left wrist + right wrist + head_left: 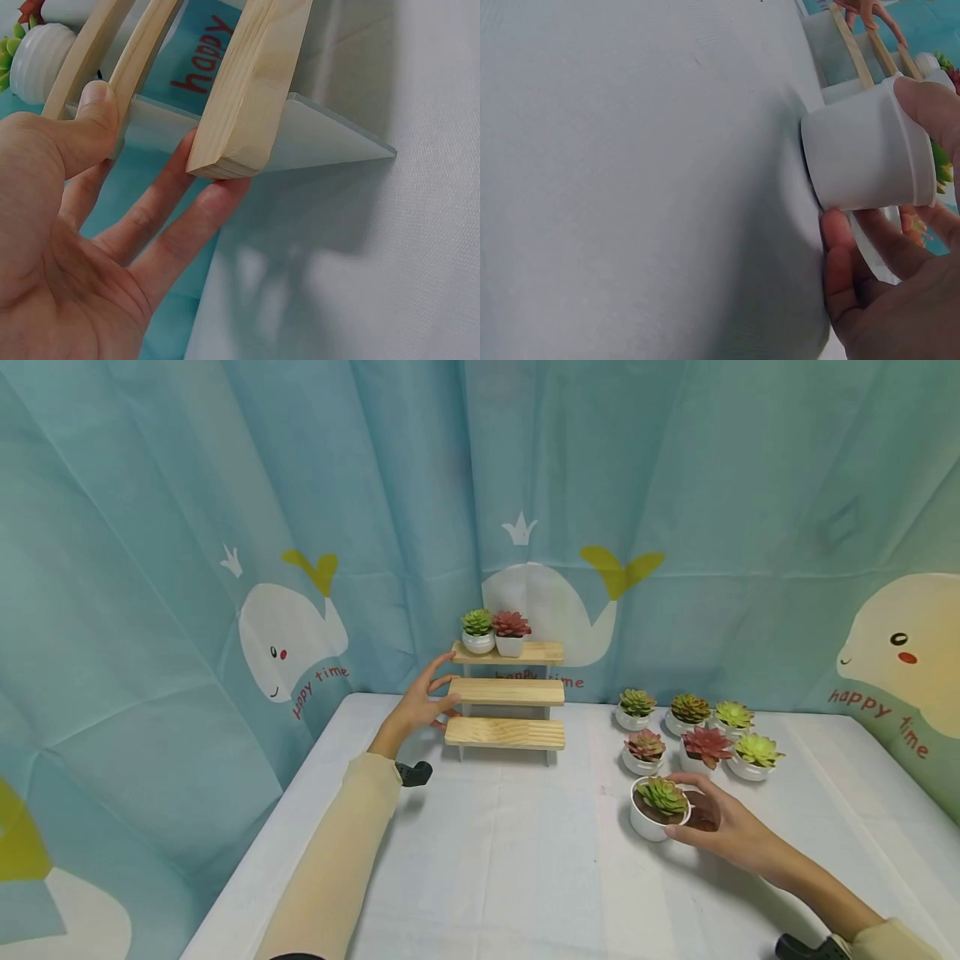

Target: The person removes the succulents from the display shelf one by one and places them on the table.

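My left hand (417, 708) is at the left side of a three-step wooden stand (506, 732). Its fairly straight fingers touch the board ends, and in the left wrist view the thumb (96, 112) lies against the middle board. On the top step sit a green potted succulent (477, 631) and a red one (512, 633) in white pots. At the right, my right hand (731, 831) grips a larger white pot (859, 154) with a green succulent (663, 795) in dark soil. Thumb and fingers are around its rim and side; the pot stands upright, its base right at the tablecloth.
Behind the held pot, several potted succulents stand in two rows, among them a red one (706, 746) and a bright green one (757, 749). A white cloth (510, 860) covers the table. A blue curtain (420, 485) with whale prints hangs behind and at the sides.
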Demonstrator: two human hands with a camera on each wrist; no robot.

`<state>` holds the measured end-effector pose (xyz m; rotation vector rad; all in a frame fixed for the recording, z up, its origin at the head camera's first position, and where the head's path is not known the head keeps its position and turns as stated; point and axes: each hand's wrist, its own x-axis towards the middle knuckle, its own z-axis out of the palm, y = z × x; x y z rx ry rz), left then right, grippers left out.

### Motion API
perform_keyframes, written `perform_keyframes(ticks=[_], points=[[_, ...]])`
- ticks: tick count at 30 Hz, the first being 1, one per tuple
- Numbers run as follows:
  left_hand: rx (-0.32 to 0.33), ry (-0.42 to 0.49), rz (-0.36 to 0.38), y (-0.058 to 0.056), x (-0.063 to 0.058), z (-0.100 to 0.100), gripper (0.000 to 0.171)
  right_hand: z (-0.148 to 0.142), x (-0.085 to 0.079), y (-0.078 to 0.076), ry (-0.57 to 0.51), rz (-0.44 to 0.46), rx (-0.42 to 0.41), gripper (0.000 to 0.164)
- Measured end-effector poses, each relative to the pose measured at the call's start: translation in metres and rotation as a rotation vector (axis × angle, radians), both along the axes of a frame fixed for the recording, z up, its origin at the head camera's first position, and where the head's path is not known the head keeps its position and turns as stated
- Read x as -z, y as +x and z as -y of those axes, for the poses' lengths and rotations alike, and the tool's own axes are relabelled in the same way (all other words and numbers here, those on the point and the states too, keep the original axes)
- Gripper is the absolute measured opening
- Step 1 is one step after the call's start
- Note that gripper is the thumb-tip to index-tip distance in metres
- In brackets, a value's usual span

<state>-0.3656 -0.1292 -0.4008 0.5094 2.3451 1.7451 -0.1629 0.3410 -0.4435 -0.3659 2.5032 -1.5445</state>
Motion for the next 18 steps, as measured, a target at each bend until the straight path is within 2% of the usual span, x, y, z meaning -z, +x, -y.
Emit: perform_keyframes(ticks=[5,9,15,18], points=[[0.003,-0.002,-0.004,0.001,0.0,0.0,0.08,-0.003,-0.006,-0.002,0.037,-0.016,-0.045,0.076],[-0.001,-0.001,-0.003,0.003,-0.001,-0.001,0.08,-0.01,-0.015,-0.003,0.053,-0.08,-0.101,0.074],[0.0,-0.006,-0.003,0.005,-0.002,0.0,0.079,-0.023,-0.035,-0.007,0.053,-0.183,-0.186,0.071],[0.002,-0.005,-0.007,0.004,-0.001,0.0,0.079,-0.026,-0.047,-0.009,0.066,-0.217,-0.191,0.071]])
